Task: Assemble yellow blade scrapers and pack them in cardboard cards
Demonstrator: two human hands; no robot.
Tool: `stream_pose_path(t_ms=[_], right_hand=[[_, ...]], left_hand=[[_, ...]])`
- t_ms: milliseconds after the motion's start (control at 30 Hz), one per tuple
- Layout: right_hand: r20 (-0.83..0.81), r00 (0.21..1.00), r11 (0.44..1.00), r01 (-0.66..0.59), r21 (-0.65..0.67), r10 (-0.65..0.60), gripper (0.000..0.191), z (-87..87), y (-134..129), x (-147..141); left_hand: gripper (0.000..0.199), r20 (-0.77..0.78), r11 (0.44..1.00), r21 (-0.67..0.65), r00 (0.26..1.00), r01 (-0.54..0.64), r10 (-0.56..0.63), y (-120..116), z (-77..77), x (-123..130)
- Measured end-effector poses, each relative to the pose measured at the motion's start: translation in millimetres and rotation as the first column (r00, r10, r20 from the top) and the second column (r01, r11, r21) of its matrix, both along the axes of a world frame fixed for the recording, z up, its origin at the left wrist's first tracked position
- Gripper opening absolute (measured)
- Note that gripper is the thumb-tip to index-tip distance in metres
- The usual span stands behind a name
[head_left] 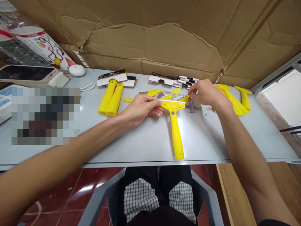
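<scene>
My left hand (147,108) is closed on the left end of the head of a yellow scraper (176,131), whose handle points toward me. A pale strip runs along the top edge of the head. My right hand (203,91) has its fingertips pinched together just past the scraper's right end. What they hold, if anything, is too small to make out. Right under those fingertips is a small tool with a clear purple handle (191,106), perhaps a screwdriver; I cannot tell whether they touch it. Behind the scraper lie loose yellow head pieces (154,92) and small metal parts.
Two yellow handles (114,100) lie left, by black-and-white cards (113,78). More cards (162,78) lie at the back. Yellow scraper bodies (243,97) are at right. A phone (25,72), white mouse (77,70) and blurred patch (45,116) are at left. Cardboard (145,34) stands behind.
</scene>
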State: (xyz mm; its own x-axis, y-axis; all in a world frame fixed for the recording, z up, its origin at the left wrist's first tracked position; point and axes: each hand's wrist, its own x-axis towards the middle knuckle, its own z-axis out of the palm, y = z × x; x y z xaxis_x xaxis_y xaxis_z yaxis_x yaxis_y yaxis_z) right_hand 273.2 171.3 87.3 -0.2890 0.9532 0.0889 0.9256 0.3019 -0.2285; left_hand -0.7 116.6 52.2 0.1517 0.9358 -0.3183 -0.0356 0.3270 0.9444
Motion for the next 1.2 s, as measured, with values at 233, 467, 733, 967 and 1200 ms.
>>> stream_pose_path(t_ms=[233,467,733,967,1200], right_hand=[[0.004,1.0,0.998,-0.006,0.06,0.006,0.009,-27.0,-1,-5],[0.033,0.999,0.999,-0.026,0.03,0.025,0.025,-19.9,0,3],[0.099,0.994,0.974,-0.068,0.217,0.048,0.031,-31.8,-10,-1],[0.047,0.966,0.959,-0.258,0.119,0.254,0.017,-27.4,-32,-25],[-0.086,0.952,0.955,-0.286,0.078,0.292,0.018,-31.1,-33,-30]], left_hand=[[0.021,-0.011,1.0,-0.006,1.0,0.01,-0.01,-4,5.6,2],[0.021,0.003,1.0,-0.001,1.0,-0.007,0.007,-4,11.7,1],[0.024,0.03,0.998,0.01,0.997,-0.069,0.068,5,18.3,-5],[0.023,0.015,0.997,0.014,0.998,-0.069,0.069,5,20.2,-6],[0.022,0.02,0.998,0.036,0.999,-0.042,0.041,8,20.7,-8]])
